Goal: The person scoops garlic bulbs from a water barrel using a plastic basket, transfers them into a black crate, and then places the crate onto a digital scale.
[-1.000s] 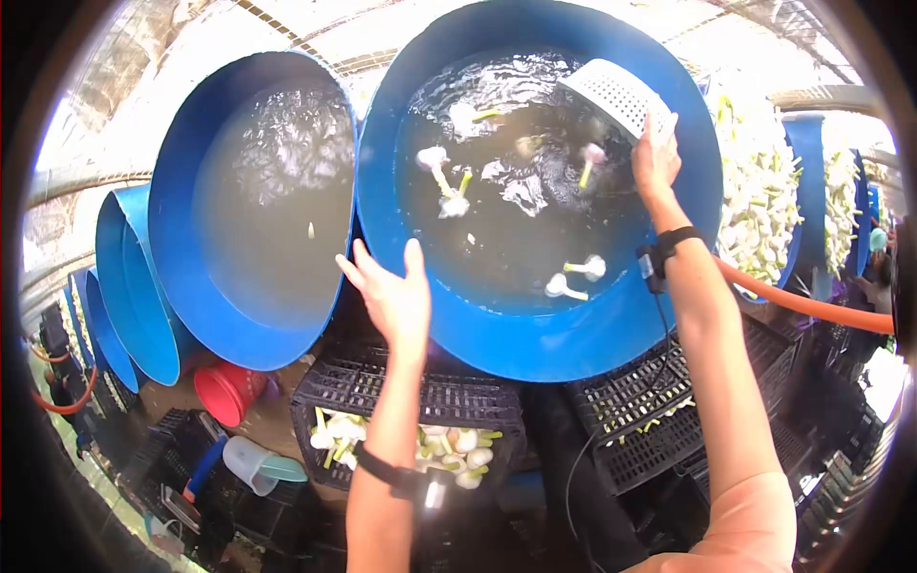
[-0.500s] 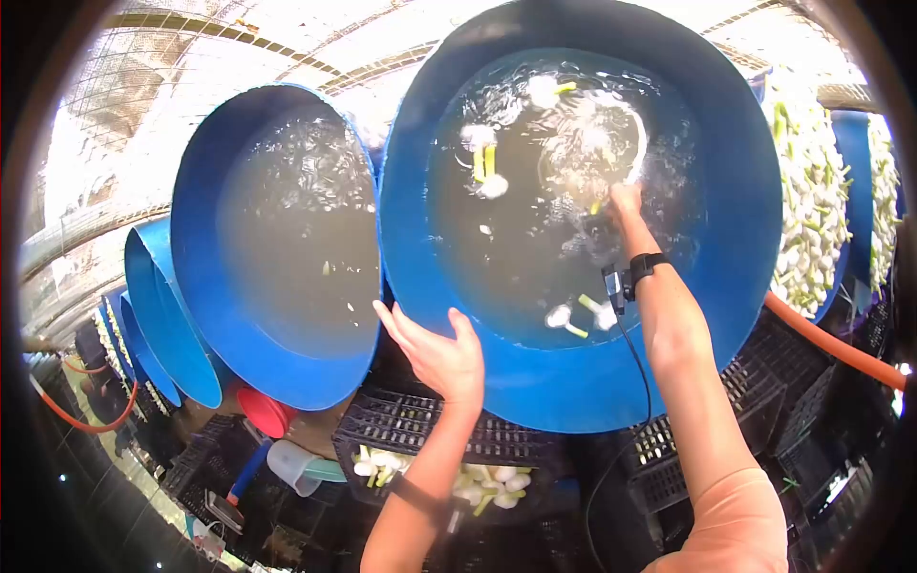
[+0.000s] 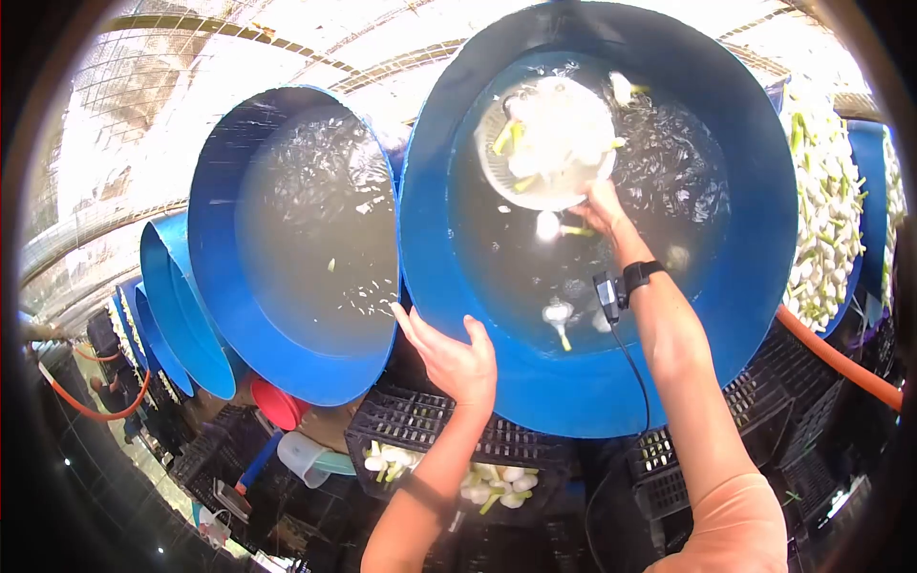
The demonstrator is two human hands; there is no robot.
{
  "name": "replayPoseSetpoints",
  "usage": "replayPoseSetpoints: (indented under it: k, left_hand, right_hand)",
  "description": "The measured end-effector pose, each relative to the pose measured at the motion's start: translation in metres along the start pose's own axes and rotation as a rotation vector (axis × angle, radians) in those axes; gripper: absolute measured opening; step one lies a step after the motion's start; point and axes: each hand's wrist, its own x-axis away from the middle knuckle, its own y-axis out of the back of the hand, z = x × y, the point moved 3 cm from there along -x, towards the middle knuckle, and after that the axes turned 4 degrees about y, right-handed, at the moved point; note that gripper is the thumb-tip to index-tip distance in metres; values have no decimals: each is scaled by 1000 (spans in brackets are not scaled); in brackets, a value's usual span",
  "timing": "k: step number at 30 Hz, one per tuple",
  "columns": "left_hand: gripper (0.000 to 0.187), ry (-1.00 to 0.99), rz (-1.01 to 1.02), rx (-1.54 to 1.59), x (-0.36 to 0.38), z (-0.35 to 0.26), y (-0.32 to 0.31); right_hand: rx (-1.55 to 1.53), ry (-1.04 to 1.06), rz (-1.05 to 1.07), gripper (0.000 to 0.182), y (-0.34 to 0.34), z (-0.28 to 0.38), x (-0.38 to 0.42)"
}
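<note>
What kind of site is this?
Likely a produce-washing shed: water-filled blue tub with bulbs floating in it, white bulbs heaped at right, black crate holding more below.

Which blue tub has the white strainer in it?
The biggest tub, where the right hand holds the white strainer. The tub to its left has cloudy water with little floating bits, but no strainer.

I'm looking over the view from here and finding no text, label, brand, number or sign that I can read.
</note>
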Motion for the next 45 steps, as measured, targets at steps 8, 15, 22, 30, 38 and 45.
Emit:
replayPoseSetpoints:
  k: [8, 15, 22, 30, 38, 45]
  left_hand:
    - [65, 1, -32, -14, 0, 1, 6]
    - [63, 18, -43, -39, 0, 0, 5]
    - [62, 4, -64, -74, -1, 3, 5]
    - [58, 49, -32, -62, -1, 0, 5]
    - [62, 2, -76, -135, -1, 3, 4]
    - [58, 46, -57, -164, 0, 1, 4]
  right_hand:
    - [-156, -83, 217, 47, -17, 42, 93]
    - [957, 401, -86, 66, 44, 182, 147]
    - [1889, 484, 31, 86, 46, 112, 162]
    - [1282, 212, 260, 63, 92, -40, 122]
    - [251, -411, 226, 49, 44, -44, 164]
    - [277, -131, 223, 42, 62, 72, 160]
